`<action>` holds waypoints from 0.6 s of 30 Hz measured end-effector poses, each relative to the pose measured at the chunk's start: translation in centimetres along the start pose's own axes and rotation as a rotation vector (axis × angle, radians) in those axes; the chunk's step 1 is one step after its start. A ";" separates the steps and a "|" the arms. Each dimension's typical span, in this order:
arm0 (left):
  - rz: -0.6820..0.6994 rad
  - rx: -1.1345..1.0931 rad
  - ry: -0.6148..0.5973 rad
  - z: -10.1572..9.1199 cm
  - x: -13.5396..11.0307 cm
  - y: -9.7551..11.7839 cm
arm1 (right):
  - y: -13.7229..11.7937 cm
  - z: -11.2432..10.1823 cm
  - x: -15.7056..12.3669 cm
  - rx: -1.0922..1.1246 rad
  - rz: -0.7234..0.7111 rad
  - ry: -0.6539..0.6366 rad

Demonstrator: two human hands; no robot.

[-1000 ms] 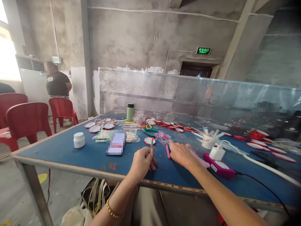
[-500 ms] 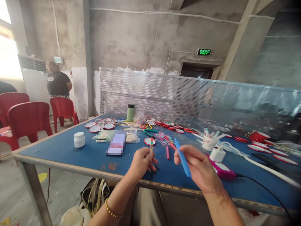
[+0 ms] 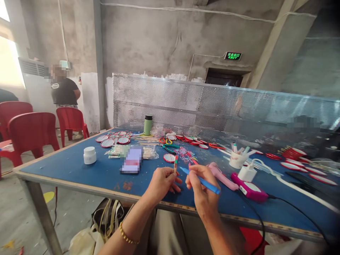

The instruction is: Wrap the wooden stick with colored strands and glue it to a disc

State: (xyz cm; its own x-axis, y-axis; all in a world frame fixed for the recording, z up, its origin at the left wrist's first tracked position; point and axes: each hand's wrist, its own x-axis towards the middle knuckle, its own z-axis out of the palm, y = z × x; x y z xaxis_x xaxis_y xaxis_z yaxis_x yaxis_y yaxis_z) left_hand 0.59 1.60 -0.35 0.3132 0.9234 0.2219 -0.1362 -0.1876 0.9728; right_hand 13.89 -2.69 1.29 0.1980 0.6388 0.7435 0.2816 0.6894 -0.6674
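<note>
My left hand [image 3: 161,185] pinches a small flat wooden stick [image 3: 175,164] upright; its upper part carries red and green colour. My right hand [image 3: 206,198] grips a blue marker pen [image 3: 211,186] like a writing tool. The marker's tip points left at the stick, with a small gap between them. Just beyond the stick lies a round white disc with a red rim [image 3: 169,158]. A pink glue gun [image 3: 220,175] rests on the table to the right of my right hand.
A phone [image 3: 131,160] lies on plastic bags of sticks, left of my hands. Farther left stands a white jar [image 3: 89,156]. Pliers [image 3: 171,148], coloured loops [image 3: 186,153] and a cup of markers [image 3: 237,160] lie ahead. A magenta box [image 3: 249,187] with cables sits right.
The marker has turned so its tip faces the stick, and my right hand has moved left and closer to my left hand. The pink glue gun has come into sight.
</note>
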 end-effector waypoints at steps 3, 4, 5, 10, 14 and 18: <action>0.021 -0.025 -0.018 0.0 -0.1 0.1 | 0.7 0.1 -0.2 -0.064 0.009 -0.038; 0.022 -0.032 -0.015 0.1 -0.2 0.1 | 0.9 0.1 -0.2 -0.085 -0.002 -0.040; 0.019 -0.032 -0.006 0.1 -0.2 0.2 | 1.0 0.1 -0.2 -0.105 -0.016 -0.040; 0.017 0.054 0.023 0.5 -0.5 0.3 | 1.5 0.0 -0.4 -0.172 -0.052 -0.022; 0.013 0.091 0.016 0.4 -0.6 0.1 | 1.5 -0.1 -0.7 -0.259 -0.074 0.003; 0.052 0.133 0.031 0.3 -0.6 -0.2 | 1.1 -0.1 -0.7 -0.300 -0.117 -0.048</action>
State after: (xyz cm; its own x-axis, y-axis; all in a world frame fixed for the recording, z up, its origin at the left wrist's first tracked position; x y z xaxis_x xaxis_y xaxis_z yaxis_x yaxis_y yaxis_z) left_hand 0.72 1.00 -0.64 0.2792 0.9208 0.2723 -0.0250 -0.2765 0.9607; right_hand 14.15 -2.42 0.06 0.1058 0.5814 0.8067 0.5658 0.6319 -0.5297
